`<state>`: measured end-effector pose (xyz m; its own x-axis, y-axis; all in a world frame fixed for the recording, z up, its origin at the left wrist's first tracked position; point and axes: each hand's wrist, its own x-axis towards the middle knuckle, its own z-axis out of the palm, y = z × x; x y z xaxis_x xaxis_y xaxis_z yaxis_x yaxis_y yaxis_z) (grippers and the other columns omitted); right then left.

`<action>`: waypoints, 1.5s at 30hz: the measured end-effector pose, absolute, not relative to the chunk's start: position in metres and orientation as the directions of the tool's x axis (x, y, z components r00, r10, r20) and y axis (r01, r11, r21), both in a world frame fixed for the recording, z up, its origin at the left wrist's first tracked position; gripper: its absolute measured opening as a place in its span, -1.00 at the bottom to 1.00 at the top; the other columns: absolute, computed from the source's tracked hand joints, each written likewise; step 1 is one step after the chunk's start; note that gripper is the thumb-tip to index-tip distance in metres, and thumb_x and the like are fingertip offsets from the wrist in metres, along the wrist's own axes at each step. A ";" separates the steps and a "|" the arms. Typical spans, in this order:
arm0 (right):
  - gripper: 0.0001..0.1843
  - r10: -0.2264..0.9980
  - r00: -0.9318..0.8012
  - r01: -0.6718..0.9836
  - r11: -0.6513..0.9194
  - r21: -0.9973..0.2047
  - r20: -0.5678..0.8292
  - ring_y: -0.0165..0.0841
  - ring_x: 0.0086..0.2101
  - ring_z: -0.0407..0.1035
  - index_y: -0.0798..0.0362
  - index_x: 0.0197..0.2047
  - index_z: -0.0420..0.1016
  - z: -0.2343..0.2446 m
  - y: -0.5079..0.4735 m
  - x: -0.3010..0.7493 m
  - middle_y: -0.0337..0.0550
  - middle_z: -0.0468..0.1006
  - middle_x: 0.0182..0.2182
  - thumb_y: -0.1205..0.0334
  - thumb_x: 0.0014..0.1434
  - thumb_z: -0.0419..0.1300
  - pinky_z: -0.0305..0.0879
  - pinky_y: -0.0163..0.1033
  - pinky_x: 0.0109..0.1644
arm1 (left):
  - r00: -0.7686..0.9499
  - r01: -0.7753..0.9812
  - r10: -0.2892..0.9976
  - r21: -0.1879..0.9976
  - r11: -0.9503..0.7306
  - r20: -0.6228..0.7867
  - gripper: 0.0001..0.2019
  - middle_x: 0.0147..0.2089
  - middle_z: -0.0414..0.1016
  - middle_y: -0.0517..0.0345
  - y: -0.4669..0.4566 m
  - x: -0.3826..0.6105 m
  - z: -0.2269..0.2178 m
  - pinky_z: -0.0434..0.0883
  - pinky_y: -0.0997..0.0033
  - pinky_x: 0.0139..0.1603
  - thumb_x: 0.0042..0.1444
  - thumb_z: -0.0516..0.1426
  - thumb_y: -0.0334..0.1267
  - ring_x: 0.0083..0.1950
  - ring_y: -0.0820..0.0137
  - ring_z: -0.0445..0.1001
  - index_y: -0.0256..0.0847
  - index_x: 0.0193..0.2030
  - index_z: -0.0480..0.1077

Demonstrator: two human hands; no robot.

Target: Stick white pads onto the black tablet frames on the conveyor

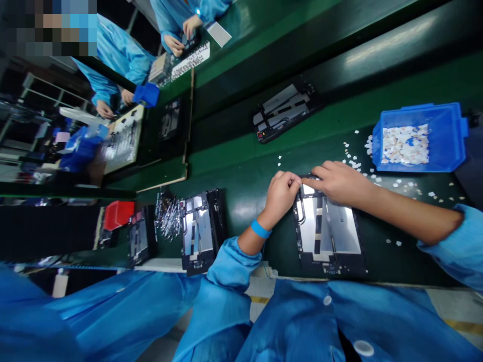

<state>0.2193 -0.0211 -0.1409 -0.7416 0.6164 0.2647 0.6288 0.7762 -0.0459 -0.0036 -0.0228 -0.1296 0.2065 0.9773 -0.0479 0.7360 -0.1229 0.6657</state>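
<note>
The fingers of the left hand are bent in toward the thumb at the eleven o'clock corner of a flat device; whether anything is clamped between their tips cannot be told. The right hand is laid over the device's twelve o'clock edge, its forefinger stretched toward the left fingertips; whether its fingers are closed on anything cannot be told either. The device is set flat on the green counter, just before the person's body, its silvery panels and dark strips turned upward; a blue band is worn on the left wrist.

From the device, white pieces are scattered at one o'clock; a blue bin, partly filled with similar pieces, is placed at two o'clock; a second device is laid at eleven o'clock, well apart. At nine o'clock a group of devices is seen; beyond it lie a heap of thin strips, a further device and a red bin. At ten o'clock, far off, a small dark object is handled by a co-worker's hands.
</note>
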 end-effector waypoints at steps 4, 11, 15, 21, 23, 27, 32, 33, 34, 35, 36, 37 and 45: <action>-0.53 0.616 -0.743 0.628 0.777 -0.049 0.261 -0.17 -0.22 0.18 -0.01 0.25 0.56 -0.141 -0.021 0.220 0.03 0.52 -0.17 0.43 0.38 0.07 -0.09 -0.11 -0.21 | 0.175 0.740 0.984 0.656 -0.147 0.023 -0.90 -0.23 0.47 0.17 -0.029 -0.002 -0.136 0.34 0.31 -0.05 0.29 0.19 -0.39 -0.11 0.32 0.41 -0.12 -0.24 0.47; -0.53 0.613 -0.751 0.622 0.781 -0.050 0.245 -0.19 -0.23 0.17 -0.02 0.28 0.53 -0.140 -0.020 0.220 0.02 0.50 -0.19 0.40 0.39 0.08 -0.12 -0.12 -0.21 | 0.053 0.605 0.985 0.790 0.100 -0.165 -0.74 -0.32 0.26 0.31 -0.017 -0.002 -0.140 0.28 0.42 -0.26 0.14 0.25 -0.43 -0.30 0.44 0.31 -0.12 -0.06 0.37; -0.54 0.611 -0.756 0.617 0.785 -0.057 0.237 -0.18 -0.22 0.19 0.00 0.28 0.53 -0.142 -0.020 0.221 0.04 0.52 -0.17 0.39 0.39 0.07 -0.10 -0.12 -0.21 | 0.078 0.574 0.952 0.794 0.200 -0.297 -0.80 -0.39 0.23 0.33 -0.004 0.000 -0.136 0.21 0.43 -0.35 0.09 0.24 -0.45 -0.37 0.47 0.25 -0.15 -0.19 0.35; -0.57 0.620 -0.741 0.625 0.777 -0.072 0.257 -0.18 -0.23 0.21 0.06 0.21 0.57 -0.144 -0.021 0.221 0.05 0.54 -0.18 0.40 0.38 0.06 -0.07 -0.11 -0.21 | 0.123 0.569 0.914 0.782 0.255 -0.387 -0.81 -0.43 0.26 0.35 0.010 0.001 -0.133 0.17 0.42 -0.39 0.07 0.25 -0.46 -0.42 0.48 0.25 -0.17 -0.25 0.34; -0.56 0.616 -0.744 0.622 0.780 -0.067 0.259 -0.17 -0.22 0.21 0.05 0.23 0.56 -0.143 -0.022 0.222 0.05 0.54 -0.18 0.40 0.39 0.05 -0.07 -0.11 -0.21 | 0.110 0.590 0.934 0.779 0.213 -0.339 -0.84 -0.44 0.26 0.35 0.008 0.002 -0.133 0.18 0.41 -0.38 0.11 0.24 -0.42 -0.42 0.47 0.25 -0.16 -0.26 0.33; -0.56 0.628 -0.731 0.642 0.766 -0.046 0.267 -0.19 -0.21 0.22 0.03 0.23 0.57 -0.144 -0.025 0.221 0.03 0.54 -0.16 0.40 0.40 0.04 -0.07 -0.12 -0.20 | 0.136 0.686 0.957 0.721 0.097 -0.258 -0.83 -0.38 0.28 0.33 0.000 0.000 -0.134 0.23 0.40 -0.29 0.11 0.27 -0.38 -0.34 0.43 0.30 -0.17 -0.18 0.38; -0.59 0.629 -0.731 0.637 0.768 -0.065 0.265 -0.18 -0.21 0.27 0.02 0.20 0.59 -0.146 -0.020 0.218 0.01 0.56 -0.19 0.36 0.42 0.04 0.00 -0.13 -0.18 | 0.115 0.771 0.971 0.635 0.047 -0.211 -0.69 -0.23 0.36 0.22 -0.005 -0.002 -0.136 0.32 0.38 -0.10 0.12 0.33 -0.27 -0.14 0.34 0.39 -0.18 -0.02 0.42; -0.59 0.634 -0.722 0.635 0.766 -0.097 0.276 -0.18 -0.19 0.29 0.03 0.20 0.59 -0.144 -0.020 0.219 0.02 0.58 -0.17 0.36 0.42 0.04 0.05 -0.13 -0.16 | 0.111 0.783 0.976 0.621 0.032 -0.190 -0.68 -0.19 0.38 0.18 -0.007 -0.002 -0.136 0.34 0.35 -0.05 0.12 0.32 -0.27 -0.09 0.31 0.41 -0.18 0.00 0.42; -0.58 0.654 -0.695 0.644 0.751 -0.145 0.298 -0.18 -0.17 0.32 0.05 0.20 0.59 -0.141 -0.023 0.222 0.04 0.59 -0.14 0.35 0.42 0.03 0.10 -0.13 -0.13 | 0.110 0.791 0.982 0.611 0.008 -0.154 -0.65 -0.14 0.41 0.13 -0.012 -0.004 -0.135 0.36 0.32 0.03 0.13 0.32 -0.26 -0.03 0.28 0.43 -0.17 0.04 0.41; -0.57 0.697 -0.639 0.670 0.712 -0.209 0.326 -0.17 -0.15 0.35 0.06 0.20 0.59 -0.138 -0.029 0.227 0.06 0.61 -0.10 0.35 0.41 0.02 0.16 -0.11 -0.09 | 0.105 0.792 0.988 0.610 -0.015 -0.111 -0.62 -0.07 0.43 0.08 -0.019 -0.006 -0.133 0.36 0.28 0.10 0.15 0.31 -0.25 0.04 0.25 0.44 -0.17 0.09 0.40; -0.57 0.759 -0.550 0.709 0.644 -0.287 0.348 -0.15 -0.13 0.38 0.07 0.20 0.59 -0.134 -0.038 0.234 0.08 0.62 -0.08 0.34 0.42 0.00 0.21 -0.09 -0.06 | 0.089 0.784 0.993 0.620 -0.024 -0.074 -0.58 0.00 0.43 0.02 -0.030 -0.009 -0.132 0.36 0.24 0.17 0.18 0.29 -0.22 0.10 0.22 0.44 -0.17 0.16 0.39; -0.56 0.831 -0.436 0.749 0.548 -0.373 0.345 -0.13 -0.12 0.42 0.07 0.18 0.60 -0.131 -0.052 0.242 0.09 0.63 -0.06 0.30 0.42 -0.02 0.25 -0.05 -0.03 | 0.065 0.768 0.996 0.641 -0.012 -0.059 -0.54 0.06 0.42 -0.03 -0.044 -0.013 -0.130 0.36 0.22 0.21 0.22 0.26 -0.18 0.14 0.20 0.44 -0.19 0.23 0.36; -0.51 0.944 -0.211 0.662 -0.054 -0.748 -0.255 0.02 -0.20 0.55 -0.05 0.05 0.60 -0.146 -0.179 0.258 0.04 0.65 -0.21 -0.18 0.24 0.15 0.46 0.06 -0.11 | 0.202 0.591 0.956 0.805 0.056 -0.215 -0.54 0.10 0.49 -0.09 -0.156 -0.022 -0.122 0.35 0.11 0.36 0.24 0.20 -0.14 0.24 0.06 0.41 -0.10 0.27 0.46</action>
